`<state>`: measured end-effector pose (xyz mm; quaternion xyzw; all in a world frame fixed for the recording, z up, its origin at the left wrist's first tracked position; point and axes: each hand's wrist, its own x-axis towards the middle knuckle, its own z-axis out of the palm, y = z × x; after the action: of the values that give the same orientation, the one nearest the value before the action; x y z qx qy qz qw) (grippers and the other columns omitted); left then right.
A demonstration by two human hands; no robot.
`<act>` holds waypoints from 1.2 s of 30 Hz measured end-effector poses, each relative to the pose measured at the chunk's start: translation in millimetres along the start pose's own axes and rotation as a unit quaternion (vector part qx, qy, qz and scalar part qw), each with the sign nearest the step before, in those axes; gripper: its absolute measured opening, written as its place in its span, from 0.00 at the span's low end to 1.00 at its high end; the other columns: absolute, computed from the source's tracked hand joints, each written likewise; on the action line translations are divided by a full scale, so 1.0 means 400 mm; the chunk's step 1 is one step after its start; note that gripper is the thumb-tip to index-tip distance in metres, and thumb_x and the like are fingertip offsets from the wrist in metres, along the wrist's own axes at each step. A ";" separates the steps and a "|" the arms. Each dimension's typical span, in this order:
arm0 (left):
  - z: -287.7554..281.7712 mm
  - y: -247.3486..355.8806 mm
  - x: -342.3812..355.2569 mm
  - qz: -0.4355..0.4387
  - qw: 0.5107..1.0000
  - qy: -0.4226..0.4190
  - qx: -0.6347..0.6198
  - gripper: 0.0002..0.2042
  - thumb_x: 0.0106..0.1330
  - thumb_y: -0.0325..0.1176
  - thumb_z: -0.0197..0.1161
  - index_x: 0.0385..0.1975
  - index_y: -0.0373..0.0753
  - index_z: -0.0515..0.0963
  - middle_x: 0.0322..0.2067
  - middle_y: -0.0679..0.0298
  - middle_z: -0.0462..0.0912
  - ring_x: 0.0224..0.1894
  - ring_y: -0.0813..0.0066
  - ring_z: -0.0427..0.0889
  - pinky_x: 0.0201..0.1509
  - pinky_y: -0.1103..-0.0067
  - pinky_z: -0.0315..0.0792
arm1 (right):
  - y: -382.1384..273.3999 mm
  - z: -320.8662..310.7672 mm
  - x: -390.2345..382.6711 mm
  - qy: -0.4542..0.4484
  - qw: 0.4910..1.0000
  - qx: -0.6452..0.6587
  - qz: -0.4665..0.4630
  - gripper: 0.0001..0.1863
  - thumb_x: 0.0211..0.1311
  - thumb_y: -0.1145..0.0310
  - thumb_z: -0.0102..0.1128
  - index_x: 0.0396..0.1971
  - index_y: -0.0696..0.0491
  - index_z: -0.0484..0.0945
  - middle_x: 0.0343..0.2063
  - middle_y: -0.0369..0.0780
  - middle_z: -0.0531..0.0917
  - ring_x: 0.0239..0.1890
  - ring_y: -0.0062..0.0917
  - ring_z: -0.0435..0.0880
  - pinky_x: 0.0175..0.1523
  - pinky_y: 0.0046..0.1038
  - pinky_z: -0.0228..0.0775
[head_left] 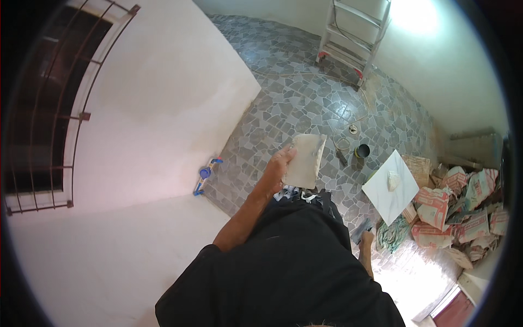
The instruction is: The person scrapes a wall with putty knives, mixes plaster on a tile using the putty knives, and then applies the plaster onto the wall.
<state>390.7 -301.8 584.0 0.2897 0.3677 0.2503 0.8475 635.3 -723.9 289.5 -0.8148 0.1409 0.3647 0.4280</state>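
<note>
Head: board over grey stone-patt. flr, ladder nr wht wall.

A loose black shirt is worn, spread across the lower middle of the frame, with a short left sleeve. The left hand and right hand are left bare. Near the centre, a white cord is glimpsed.

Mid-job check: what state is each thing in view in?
Left grip: closed on the board's left edge
Board: held, broad face showing
Right grip: closed on a tool
Tool: held, partly hidden
Slab: bearing a pale lump
Cup: open-topped
Ladder: standing
Bags: crumpled, heaped
Blue fitting: open or shut, cannot tell
Window: dark, barred
</note>
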 end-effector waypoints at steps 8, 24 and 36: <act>0.091 -0.004 0.137 -0.057 0.997 -0.058 -0.007 0.18 0.74 0.36 0.48 0.58 0.31 0.67 0.50 0.56 0.78 0.49 0.74 0.81 0.53 0.77 0.77 | 0.102 -0.026 -0.058 0.073 0.994 0.066 0.056 0.05 0.47 0.78 0.45 0.21 0.57 0.72 0.16 0.34 0.67 0.14 0.21 0.65 0.18 0.29 0.54; 0.184 -0.049 0.607 -0.103 0.925 -0.129 0.343 0.13 0.70 0.39 0.55 0.41 0.35 0.76 0.33 0.64 0.79 0.30 0.78 0.73 0.34 0.79 0.71 | -0.146 0.029 -0.111 0.195 0.980 0.010 0.021 0.23 0.53 0.75 0.50 0.53 0.61 0.75 0.39 0.41 0.82 0.36 0.23 0.79 0.40 0.26 0.72; 0.375 -0.062 0.795 -0.214 0.914 -0.220 0.267 0.19 0.72 0.35 0.53 0.56 0.30 0.68 0.46 0.60 0.79 0.46 0.75 0.80 0.51 0.80 0.73 | -0.208 0.046 -0.375 0.312 0.852 0.413 0.074 0.11 0.58 0.79 0.54 0.42 0.62 0.76 0.31 0.37 0.79 0.32 0.22 0.78 0.40 0.25 0.70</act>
<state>703.2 -162.6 499.6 0.4675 0.2787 -0.1146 0.8311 567.6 -672.0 439.6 -0.6209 0.4644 0.0304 0.6308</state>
